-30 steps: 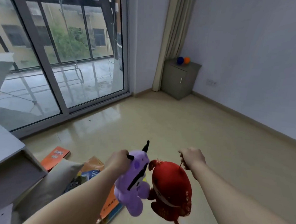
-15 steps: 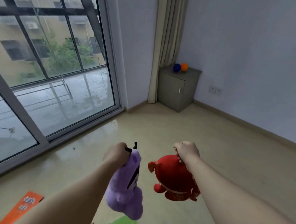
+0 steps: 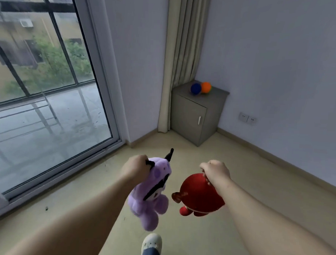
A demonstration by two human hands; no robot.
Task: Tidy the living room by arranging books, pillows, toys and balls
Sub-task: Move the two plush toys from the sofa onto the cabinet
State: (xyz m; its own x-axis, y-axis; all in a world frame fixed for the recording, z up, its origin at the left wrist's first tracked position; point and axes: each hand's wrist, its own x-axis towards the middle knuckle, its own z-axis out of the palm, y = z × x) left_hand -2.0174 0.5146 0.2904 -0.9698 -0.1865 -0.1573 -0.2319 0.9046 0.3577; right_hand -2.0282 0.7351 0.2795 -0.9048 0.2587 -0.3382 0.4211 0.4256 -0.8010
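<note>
Head cam: both hands full, mid-carry. Left fingers (image 3: 142, 159) are curled tight round the top of the purple toy (image 3: 149, 195), right by its black ears. Its body hangs below the fingers, feet toward the floor (image 3: 266, 188). Right fingers (image 3: 207, 166) are pinched shut on sthg at the top of the red toy (image 3: 199, 197). Could be a loop or a tuft, too small to tell. That toy dangles straight under them. The 2 toys hang side by side, v. close; can't tell if they touch.

Ahead of the right fingers, well apart, a grey cabinet (image 3: 190, 116) sits in the room corner w/ its door closed. A blue ball (image 3: 195, 88) & an orange ball (image 3: 206, 87) sit on top, touching each other. A curtain (image 3: 177, 61) hangs just beside it on the side nearer my left fingers. The glass door (image 3: 50, 104) is far out past the left fingers. My shoe (image 3: 151, 243) shows on the floor just under the purple toy.

Step, as I read it: toys picked up, now being taken somewhere. Prob. the cabinet, since the balls are already there, but that's a guess.

Next move needs:
- get both fingers up to the cabinet, toys raised above the top
- aim for the bare part of the top, clear of the balls, as a nudge would likely roll them off
- set each toy on its bottom before letting go. The purple one looks floppy and may slump; the red one is round and may tip.
- if they belong inside, one set of fingers must be freed first for the door handle
</note>
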